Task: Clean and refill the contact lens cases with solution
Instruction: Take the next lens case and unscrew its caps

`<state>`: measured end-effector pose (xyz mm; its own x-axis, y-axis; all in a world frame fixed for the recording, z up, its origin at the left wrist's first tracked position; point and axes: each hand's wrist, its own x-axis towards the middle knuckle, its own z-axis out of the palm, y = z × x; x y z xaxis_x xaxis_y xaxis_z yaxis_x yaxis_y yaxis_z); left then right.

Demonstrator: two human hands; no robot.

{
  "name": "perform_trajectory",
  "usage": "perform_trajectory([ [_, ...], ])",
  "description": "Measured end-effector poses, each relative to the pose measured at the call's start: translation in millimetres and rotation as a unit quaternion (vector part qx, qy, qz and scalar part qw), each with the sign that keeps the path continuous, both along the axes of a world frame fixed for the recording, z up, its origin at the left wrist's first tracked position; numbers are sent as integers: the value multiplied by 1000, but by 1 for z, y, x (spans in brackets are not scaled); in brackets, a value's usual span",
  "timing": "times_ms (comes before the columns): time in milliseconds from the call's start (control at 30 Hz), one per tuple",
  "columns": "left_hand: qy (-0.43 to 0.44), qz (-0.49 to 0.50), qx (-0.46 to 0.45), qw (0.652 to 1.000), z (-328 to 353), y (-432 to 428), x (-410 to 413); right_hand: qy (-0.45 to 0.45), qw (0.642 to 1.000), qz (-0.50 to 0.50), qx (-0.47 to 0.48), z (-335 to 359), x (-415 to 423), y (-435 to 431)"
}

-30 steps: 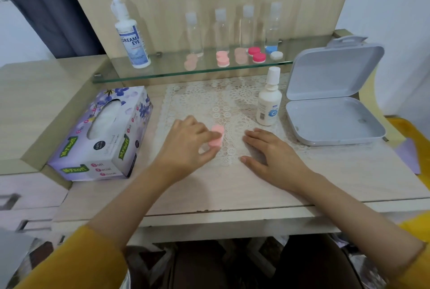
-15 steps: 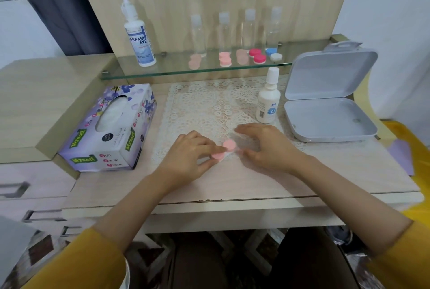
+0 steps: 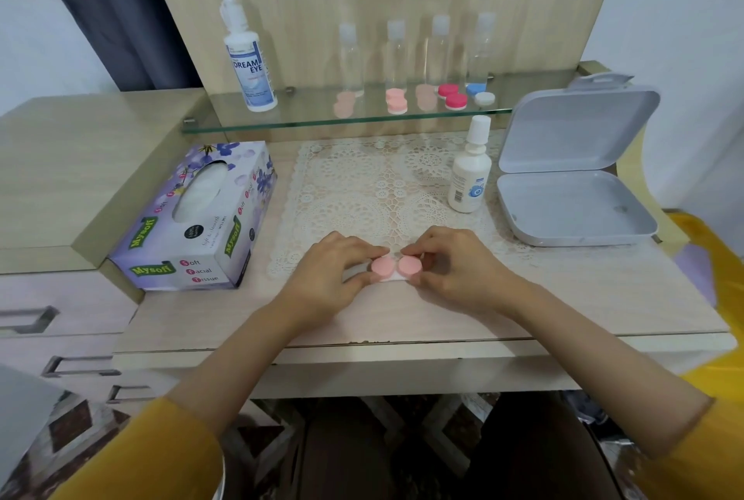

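Observation:
A contact lens case (image 3: 396, 268) with two pink caps on a white base lies flat at the near edge of the lace mat (image 3: 378, 193). My left hand (image 3: 334, 274) grips its left end. My right hand (image 3: 455, 270) pinches its right cap between thumb and fingers. A small white solution bottle (image 3: 469, 173) stands upright on the mat's right side. A taller solution bottle (image 3: 249, 60) stands on the glass shelf (image 3: 306, 121). More lens cases, pink (image 3: 396, 101), red (image 3: 453, 96) and blue-and-white (image 3: 480, 93), sit on that shelf.
A tissue box (image 3: 193, 217) lies left of the mat. An open grey hinged box (image 3: 571, 173) sits at the right. Several clear small bottles (image 3: 439, 48) stand along the shelf's back. The table's front edge (image 3: 402, 342) runs just below my wrists.
My left hand brought the pink case down from upright to flat on the table. My right hand moved in from the mat and took hold of the case's right cap.

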<state>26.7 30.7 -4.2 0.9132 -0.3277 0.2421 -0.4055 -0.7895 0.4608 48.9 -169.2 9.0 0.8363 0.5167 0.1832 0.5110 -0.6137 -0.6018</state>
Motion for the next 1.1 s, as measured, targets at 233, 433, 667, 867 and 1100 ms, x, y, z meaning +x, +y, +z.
perform_trajectory([
  [233,2,23,56,998,-6,-3,2,-2,999,-14,48,-10,-6,0],
  [433,-58,46,22,997,-16,-11,-6,-46,998,-11,50,-18,-11,1],
  [667,-50,69,43,995,-9,-17,-9,-70,996,-3,48,-21,-11,0],
  [867,-14,136,19,990,-5,-20,-7,-75,996,-4,58,-23,-11,0],
  [1100,56,36,-66,996,0,-15,-7,-75,995,-4,67,-24,-11,0],
])
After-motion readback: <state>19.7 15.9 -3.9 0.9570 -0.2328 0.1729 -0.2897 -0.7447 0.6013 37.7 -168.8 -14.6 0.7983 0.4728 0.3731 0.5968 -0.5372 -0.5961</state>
